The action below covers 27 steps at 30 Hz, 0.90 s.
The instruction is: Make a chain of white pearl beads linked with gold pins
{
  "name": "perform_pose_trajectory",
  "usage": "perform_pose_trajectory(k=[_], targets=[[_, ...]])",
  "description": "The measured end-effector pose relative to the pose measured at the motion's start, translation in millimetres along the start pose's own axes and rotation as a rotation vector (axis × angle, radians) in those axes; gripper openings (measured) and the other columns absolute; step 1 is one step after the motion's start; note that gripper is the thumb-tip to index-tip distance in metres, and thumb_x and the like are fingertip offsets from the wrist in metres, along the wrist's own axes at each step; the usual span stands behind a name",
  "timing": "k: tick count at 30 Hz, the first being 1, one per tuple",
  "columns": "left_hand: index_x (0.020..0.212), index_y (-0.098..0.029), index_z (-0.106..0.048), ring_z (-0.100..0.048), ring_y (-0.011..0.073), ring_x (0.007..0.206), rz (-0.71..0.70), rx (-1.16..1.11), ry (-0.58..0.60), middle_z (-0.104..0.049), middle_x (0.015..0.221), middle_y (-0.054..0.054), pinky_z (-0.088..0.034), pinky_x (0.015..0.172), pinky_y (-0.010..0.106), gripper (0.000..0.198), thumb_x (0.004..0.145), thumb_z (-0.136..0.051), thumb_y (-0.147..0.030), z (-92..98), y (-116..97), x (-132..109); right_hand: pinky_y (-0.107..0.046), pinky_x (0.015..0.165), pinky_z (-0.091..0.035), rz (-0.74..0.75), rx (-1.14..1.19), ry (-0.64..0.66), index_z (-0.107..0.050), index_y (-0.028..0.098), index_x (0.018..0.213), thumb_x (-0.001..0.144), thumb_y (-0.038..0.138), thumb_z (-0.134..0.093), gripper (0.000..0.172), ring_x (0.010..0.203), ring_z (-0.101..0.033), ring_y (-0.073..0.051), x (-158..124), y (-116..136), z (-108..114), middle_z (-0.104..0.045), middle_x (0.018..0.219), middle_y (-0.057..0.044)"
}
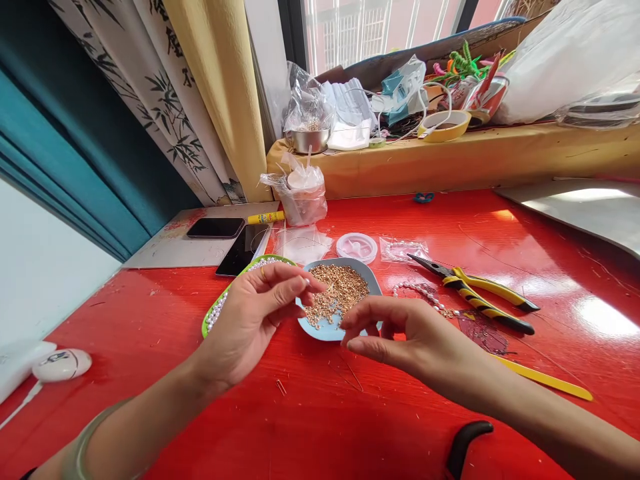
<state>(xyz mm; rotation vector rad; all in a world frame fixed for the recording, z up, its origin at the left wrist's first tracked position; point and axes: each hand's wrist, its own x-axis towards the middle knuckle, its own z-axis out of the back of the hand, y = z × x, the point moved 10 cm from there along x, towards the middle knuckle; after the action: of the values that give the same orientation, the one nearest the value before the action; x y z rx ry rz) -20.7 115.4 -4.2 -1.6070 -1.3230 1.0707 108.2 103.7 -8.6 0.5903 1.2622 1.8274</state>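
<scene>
A blue dish (325, 330) of small gold beads (336, 292) sits on the red table (310, 413). My left hand (255, 310) hovers at its left edge, thumb and forefinger pinched on a thin wire that reaches over the beads. My right hand (400, 333) is at the dish's near right edge, fingers curled and pinched together; what they hold is too small to make out. Partly hidden behind my left hand lies a green tray (213, 319) of white pearl beads.
Yellow-and-black pliers (480, 299) and a pearl strand (420, 293) lie right of the dish, a yellow strip (545, 379) nearer. Behind are a round clear lid (357, 247), plastic bags, two phones (216, 228) and a cluttered sill. A white mouse (61, 365) sits far left.
</scene>
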Motion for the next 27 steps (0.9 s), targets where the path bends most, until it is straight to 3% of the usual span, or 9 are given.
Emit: perform_pose_trajectory(k=[6, 11, 14, 19, 22, 27], targets=[[0.071, -0.016, -0.069, -0.061, 0.0051, 0.062, -0.142, -0.117, -0.203, -0.07, 0.071, -0.002, -0.049, 0.056, 0.009, 0.004, 0.068, -0.072, -0.016, 30.1, -19.6, 8.6, -0.024, 0.059, -0.041, -0.009, -0.015, 0.027, -0.064, 0.015, 0.085, 0.08, 0.021, -0.059, 0.01, 0.065, -0.053, -0.011, 6.9, -10.6, 2.6, -0.068, 0.082, -0.002], [0.072, -0.017, -0.069, -0.062, 0.0043, 0.064, -0.19, -0.142, -0.275, -0.07, 0.074, -0.002, -0.049, 0.057, 0.007, 0.003, 0.071, -0.069, -0.014, 38.7, -27.2, 6.8, -0.026, 0.064, -0.044, -0.002, -0.092, 0.009, -0.064, 0.016, 0.092, 0.078, 0.02, -0.061, 0.014, 0.068, -0.053, -0.012, 5.3, -9.0, 2.8, -0.068, 0.089, -0.003], [0.071, -0.018, -0.07, -0.062, 0.0056, 0.065, -0.141, -0.086, -0.208, -0.07, 0.072, -0.002, -0.049, 0.056, 0.008, 0.004, 0.068, -0.072, -0.017, 27.8, -22.2, 4.1, -0.027, 0.064, -0.045, 0.024, -0.089, -0.094, -0.062, 0.017, 0.098, 0.08, 0.026, -0.06, 0.021, 0.068, -0.054, -0.013, 4.2, -4.7, 12.6, -0.066, 0.09, -0.004], [0.077, -0.018, -0.072, -0.061, 0.0074, 0.062, 0.073, 0.036, 0.022, -0.069, 0.064, -0.001, -0.048, 0.057, 0.012, 0.013, 0.064, -0.075, -0.016, -5.8, 4.1, -3.7, -0.027, 0.062, -0.045, 0.101, 0.028, -0.204, -0.063, 0.018, 0.096, 0.084, 0.031, -0.054, 0.02, 0.074, -0.057, -0.015, -1.1, 10.1, 22.0, -0.066, 0.086, -0.004], [0.088, -0.019, -0.071, -0.058, 0.0063, 0.058, 0.151, 0.09, 0.128, -0.068, 0.064, -0.002, -0.047, 0.058, 0.014, 0.025, 0.064, -0.075, -0.014, -21.0, 15.0, -9.2, -0.023, 0.059, -0.043, 0.095, 0.127, -0.164, -0.064, 0.018, 0.092, 0.083, 0.027, -0.055, 0.016, 0.071, -0.057, -0.013, -3.9, 17.0, 14.6, -0.065, 0.08, -0.001], [0.095, -0.019, -0.069, -0.057, 0.0071, 0.058, 0.249, 0.12, 0.199, -0.068, 0.068, -0.002, -0.045, 0.059, 0.017, 0.036, 0.06, -0.076, -0.011, -30.1, 28.9, -14.4, -0.021, 0.058, -0.041, 0.046, 0.367, -0.008, -0.064, 0.017, 0.086, 0.082, 0.023, -0.055, 0.011, 0.067, -0.055, -0.01, -4.7, 20.0, -5.0, -0.064, 0.075, 0.001]])
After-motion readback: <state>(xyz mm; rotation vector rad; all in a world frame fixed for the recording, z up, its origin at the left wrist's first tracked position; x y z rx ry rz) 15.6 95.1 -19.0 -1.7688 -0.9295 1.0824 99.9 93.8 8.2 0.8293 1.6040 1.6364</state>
